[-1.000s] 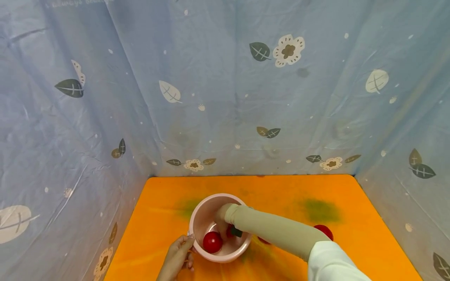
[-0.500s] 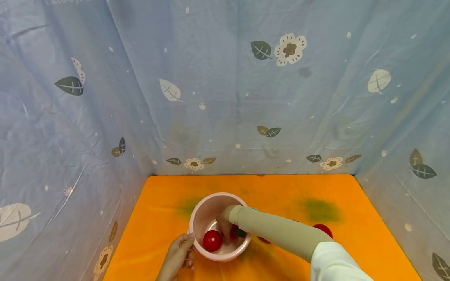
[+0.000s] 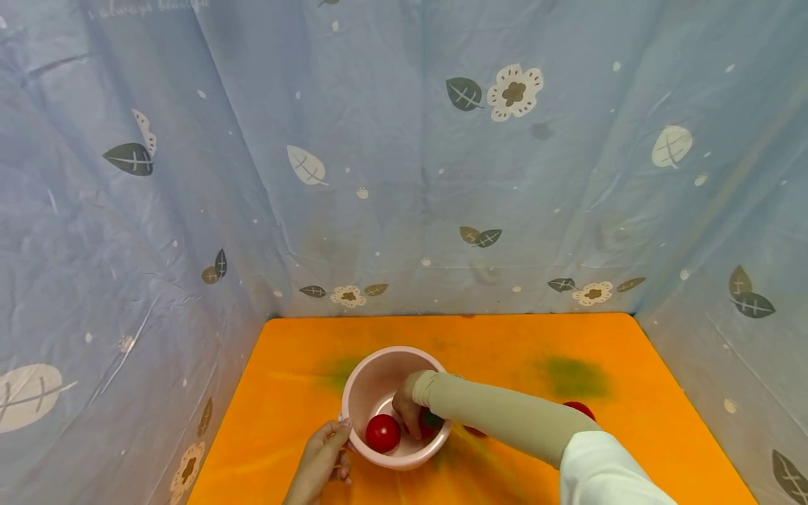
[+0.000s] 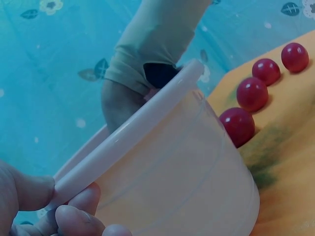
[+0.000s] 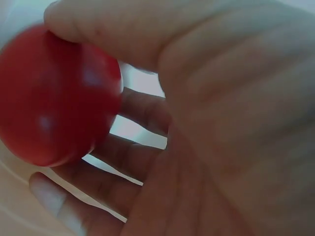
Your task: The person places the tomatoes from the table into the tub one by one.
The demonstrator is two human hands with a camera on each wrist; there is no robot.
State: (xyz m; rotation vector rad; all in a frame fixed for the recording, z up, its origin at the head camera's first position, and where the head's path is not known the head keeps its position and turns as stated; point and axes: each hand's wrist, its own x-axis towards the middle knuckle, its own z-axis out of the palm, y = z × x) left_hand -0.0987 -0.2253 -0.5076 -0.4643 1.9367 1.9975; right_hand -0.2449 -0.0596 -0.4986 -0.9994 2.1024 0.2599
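Note:
A pink bucket (image 3: 372,382) stands on the orange table, its mouth facing up toward the head camera. My left hand (image 3: 320,457) pinches its rim on the left, thumb above and fingers curled below, as the left wrist view shows close up. Reaching down inside, my right hand (image 3: 409,408) holds a red ball (image 5: 56,98), with the thumb over the top and the fingers spread around its far side. Another red ball (image 3: 382,433) lies at the bottom of the bucket, just left of that hand. The right forearm crosses over the bucket's right rim.
Several more red balls (image 4: 237,127) sit in a row on the orange tabletop (image 3: 505,344) to the right of the bucket, partly hidden by the right sleeve (image 3: 505,410) in the head view. Blue patterned curtains (image 3: 391,210) enclose the table at the back and both sides.
Inside the bucket my right hand has shifted slightly right and toward me. The left hand keeps its pinch on the rim, and the bucket has hardly moved.

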